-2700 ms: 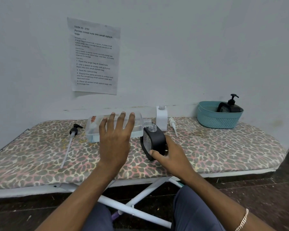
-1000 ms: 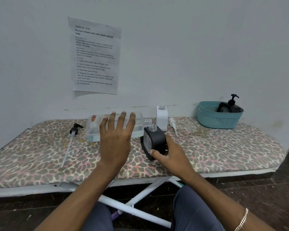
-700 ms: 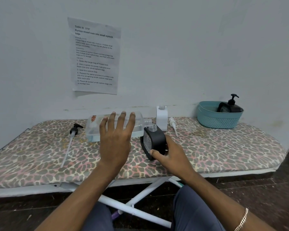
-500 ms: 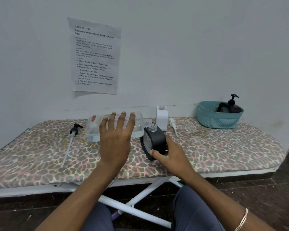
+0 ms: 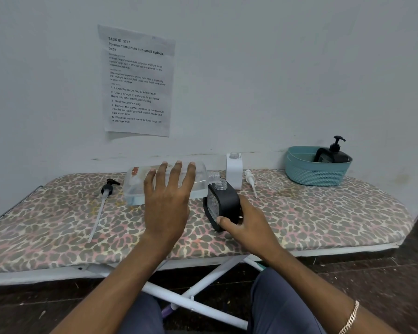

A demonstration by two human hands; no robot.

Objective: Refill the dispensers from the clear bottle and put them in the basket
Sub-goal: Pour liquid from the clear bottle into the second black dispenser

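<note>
The clear bottle point(image 5: 134, 189) lies on its side across the ironing board point(image 5: 323, 213), neck pointing right toward the black dispenser point(image 5: 225, 201) gripped by the right hand point(image 5: 249, 225), just behind the straight, spread, empty fingers point(image 5: 176, 175) of the left hand point(image 5: 167, 206).

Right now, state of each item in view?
clear bottle: on its side, uncapped
black dispenser: tilted, pump off, gripped by right hand
white dispenser: upright, pump off
black pump: lying loose
white pump: lying loose
teal basket: holds second black dispenser, pump on
left hand: fingers straight

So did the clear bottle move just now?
No. The clear bottle still lies on its side, neck next to the white dispenser, same as before.
</note>
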